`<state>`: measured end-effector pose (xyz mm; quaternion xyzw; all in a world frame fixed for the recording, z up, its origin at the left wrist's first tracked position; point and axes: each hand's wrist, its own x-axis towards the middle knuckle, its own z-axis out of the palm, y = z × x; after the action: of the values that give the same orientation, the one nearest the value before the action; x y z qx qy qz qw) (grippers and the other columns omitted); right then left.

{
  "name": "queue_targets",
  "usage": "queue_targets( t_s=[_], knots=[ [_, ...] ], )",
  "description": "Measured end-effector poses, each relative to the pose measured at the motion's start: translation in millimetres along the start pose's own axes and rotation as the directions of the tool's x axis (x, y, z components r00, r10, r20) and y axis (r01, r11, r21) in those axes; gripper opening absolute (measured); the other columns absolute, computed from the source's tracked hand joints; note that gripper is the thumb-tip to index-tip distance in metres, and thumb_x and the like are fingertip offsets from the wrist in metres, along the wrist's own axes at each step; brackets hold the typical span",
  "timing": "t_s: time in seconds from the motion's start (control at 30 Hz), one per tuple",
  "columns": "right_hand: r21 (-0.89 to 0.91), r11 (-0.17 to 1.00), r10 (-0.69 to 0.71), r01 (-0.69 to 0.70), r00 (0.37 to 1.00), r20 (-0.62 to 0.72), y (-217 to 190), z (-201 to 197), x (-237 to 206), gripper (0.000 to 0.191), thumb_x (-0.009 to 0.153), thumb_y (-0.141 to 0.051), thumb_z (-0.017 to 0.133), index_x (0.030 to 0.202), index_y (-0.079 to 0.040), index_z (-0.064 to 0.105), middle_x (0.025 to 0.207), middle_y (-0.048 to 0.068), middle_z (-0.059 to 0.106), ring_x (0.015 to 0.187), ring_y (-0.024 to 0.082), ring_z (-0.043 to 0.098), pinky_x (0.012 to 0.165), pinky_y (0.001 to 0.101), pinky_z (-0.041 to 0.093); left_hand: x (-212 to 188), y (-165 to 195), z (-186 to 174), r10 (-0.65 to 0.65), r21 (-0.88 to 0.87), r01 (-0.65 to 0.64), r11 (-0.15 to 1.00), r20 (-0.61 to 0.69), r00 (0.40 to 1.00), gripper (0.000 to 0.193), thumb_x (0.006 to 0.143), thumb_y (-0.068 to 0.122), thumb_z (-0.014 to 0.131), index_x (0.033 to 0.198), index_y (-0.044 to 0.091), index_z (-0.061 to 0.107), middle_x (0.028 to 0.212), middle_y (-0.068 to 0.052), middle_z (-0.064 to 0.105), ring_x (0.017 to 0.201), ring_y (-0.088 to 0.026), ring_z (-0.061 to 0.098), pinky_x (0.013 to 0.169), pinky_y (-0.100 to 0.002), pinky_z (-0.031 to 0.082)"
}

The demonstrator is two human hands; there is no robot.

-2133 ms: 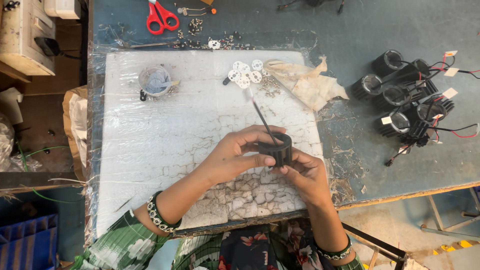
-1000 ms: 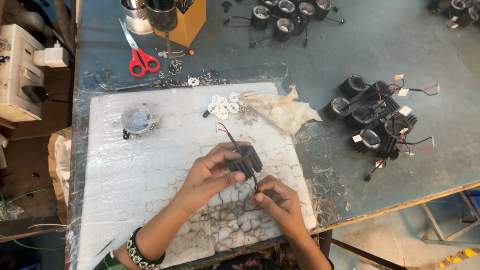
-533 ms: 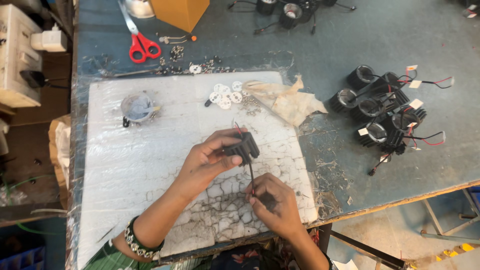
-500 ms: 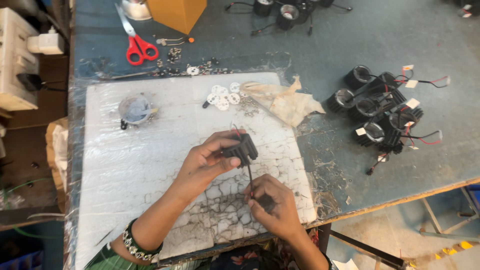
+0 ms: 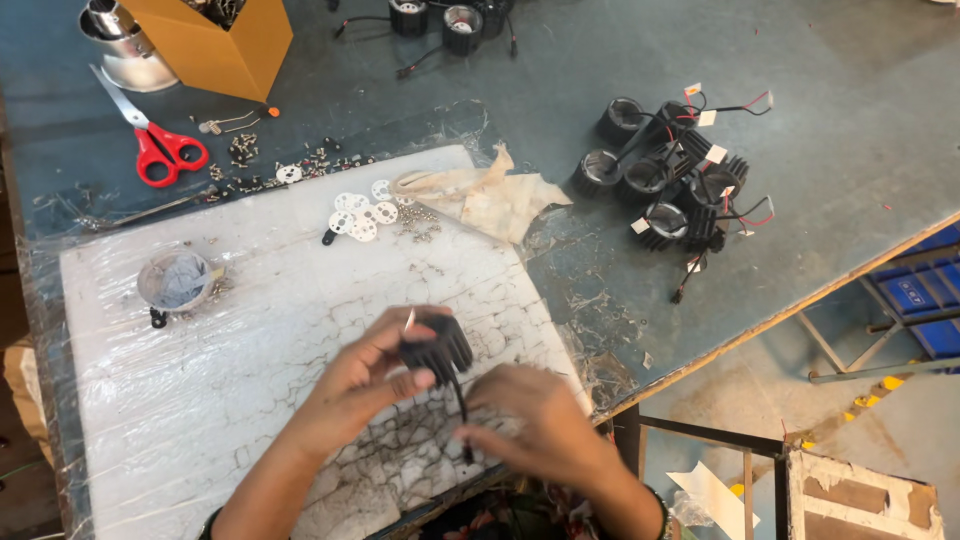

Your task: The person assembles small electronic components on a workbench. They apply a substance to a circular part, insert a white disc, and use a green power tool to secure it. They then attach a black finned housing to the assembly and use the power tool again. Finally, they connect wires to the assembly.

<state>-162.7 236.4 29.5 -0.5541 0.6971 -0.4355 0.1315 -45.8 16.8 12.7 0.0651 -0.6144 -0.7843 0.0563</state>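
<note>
**Black finned housing held over the white board**

Blue-grey workbench (image 5: pixel 820 130) carries a cracked white board (image 5: pixel 250 330) under clear film, and on the bench beyond lies a cluster of black finned housings with red and black wires (image 5: pixel 665 185). A cardboard box (image 5: pixel 215 40), a crumpled cloth (image 5: pixel 490 195) and red scissors (image 5: pixel 160 150) sit further back. Over the board's near edge, the left hand (image 5: pixel 350 385) grips a black finned housing (image 5: pixel 437 350) — fingers closed round it. Just beside it, the right hand (image 5: pixel 540 430) pinches a thin dark tool (image 5: pixel 462 405) that reaches up to the housing.
</note>
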Motion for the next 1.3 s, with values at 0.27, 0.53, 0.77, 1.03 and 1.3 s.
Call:
queue_targets(
  t_s=[0.27,0.53,0.77,1.03,1.3],
  knots=[
    [0.029,0.999,0.032,-0.025,0.962,-0.272,-14.8,-20.5,9.7,0.030,0.090,-0.013,0.074,0.117,-0.001,0.072,0.116,0.015,0.070,0.112,0.027,0.067,0.096,0.0383,0.053,-4.1,-5.1,13.2,-0.059,0.061,0.051,0.997,0.135,0.989,0.033,0.083,0.015,0.078,0.116,0.012,0.077,0.146,-0.007,0.060,0.134,-0.024,0.058,0.109,-0.042,0.048],
    [0.247,0.969,0.005,0.017,0.996,-0.091,-23.7,-13.6,29.6,0.024,0.097,-0.018,0.072,0.115,-0.003,0.073,0.116,0.011,0.073,0.117,0.026,0.067,0.103,0.0373,0.053,-16.1,-28.5,-12.4,-0.092,-0.417,0.192,0.889,0.250,0.964,0.034,0.092,0.013,0.079,0.122,-0.001,0.072,0.121,-0.013,0.067,0.113,-0.024,0.066,0.100,-0.040,0.054],
    [0.558,0.795,0.277,-0.238,0.961,0.015,16.3,1.5,33.7,0.016,0.099,-0.015,0.069,0.100,-0.001,0.075,0.103,0.009,0.072,0.100,0.017,0.067,0.092,0.0320,0.052,-4.7,-23.5,6.7,-0.182,0.087,0.172,0.981,0.129,0.975,0.037,0.088,0.018,0.076,0.122,0.007,0.071,0.134,-0.009,0.060,0.122,-0.023,0.060,0.100,-0.037,0.049],
    [0.101,0.995,0.039,-0.016,0.972,-0.231,22.9,10.1,28.4,0.010,0.091,-0.008,0.076,0.100,-0.002,0.074,0.107,0.010,0.071,0.105,0.021,0.069,0.090,0.0325,0.054,5.7,3.6,22.9,0.038,0.458,-0.047,0.887,0.028,0.999,0.023,0.090,0.020,0.066,0.112,0.013,0.070,0.152,-0.005,0.043,0.140,-0.029,0.050,0.107,-0.044,0.050],
    [0.183,0.983,0.070,-0.017,0.955,-0.288,38.5,27.4,24.4,0.014,0.088,-0.007,0.080,0.100,-0.004,0.073,0.106,0.010,0.073,0.100,0.021,0.071,0.088,0.0321,0.057,1.7,-3.3,23.6,0.266,0.694,-0.139,0.706,-0.078,0.961,0.033,0.077,0.030,0.086,0.100,0.012,0.071,0.128,-0.007,0.063,0.136,-0.031,0.048,0.106,-0.049,0.042]
  ],
)
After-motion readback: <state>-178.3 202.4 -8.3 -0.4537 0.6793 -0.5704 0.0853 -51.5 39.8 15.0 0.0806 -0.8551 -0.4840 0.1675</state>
